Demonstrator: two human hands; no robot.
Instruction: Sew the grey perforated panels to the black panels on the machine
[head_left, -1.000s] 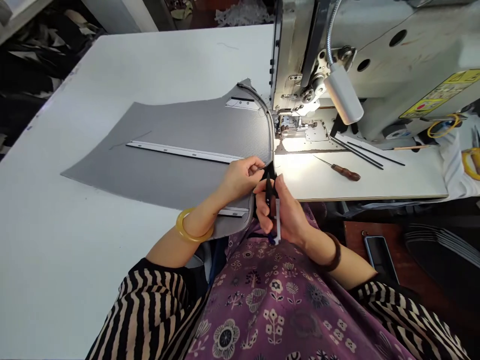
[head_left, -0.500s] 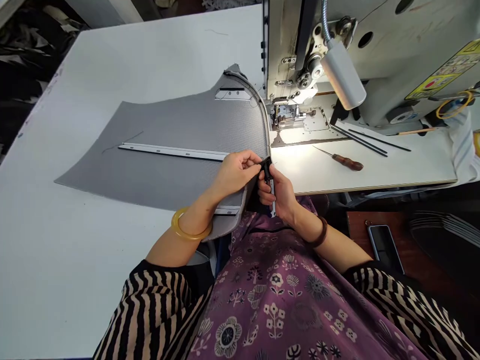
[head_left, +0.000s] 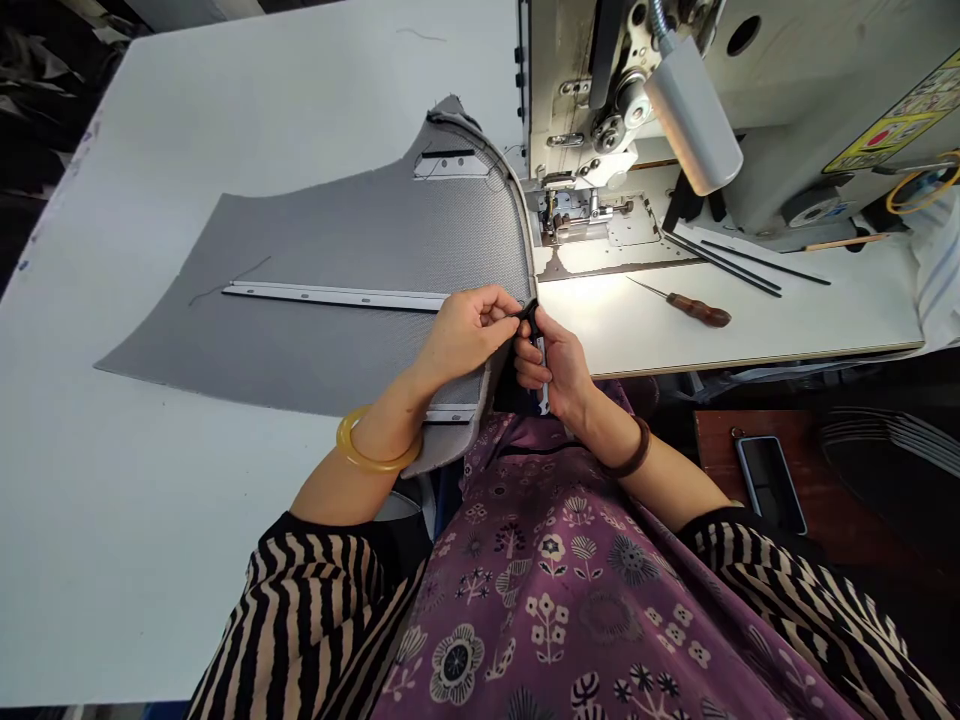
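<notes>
Over the curved edge of a grey mesh fabric panel (head_left: 322, 240), both hands meet at a black-and-white strip (head_left: 544, 398). My left hand (head_left: 466, 330) is closed, its thumb and forefinger pinching the strip's black upper end. Curled around the strip just below that end is my right hand (head_left: 556, 362), thumb on top. Part of the strip is hidden by the fingers. A long white slotted strip (head_left: 330, 297) with a dark edge runs across the panel, and short white strips (head_left: 456, 166) lie at its far and near sides. Loose threads rest on the fabric.
A sewing machine (head_left: 577, 130) stands right of the panel, with a lamp (head_left: 694, 115) lit above its bed. An awl (head_left: 699, 310) and thin black strips (head_left: 727, 265) lie on the white table (head_left: 187, 560). A phone (head_left: 771, 483) lies lower right.
The strip's black upper end looks bent differently between my fingers. Both hands stay closed at nearly the same spot by the panel edge. The whole view has shifted slightly.
</notes>
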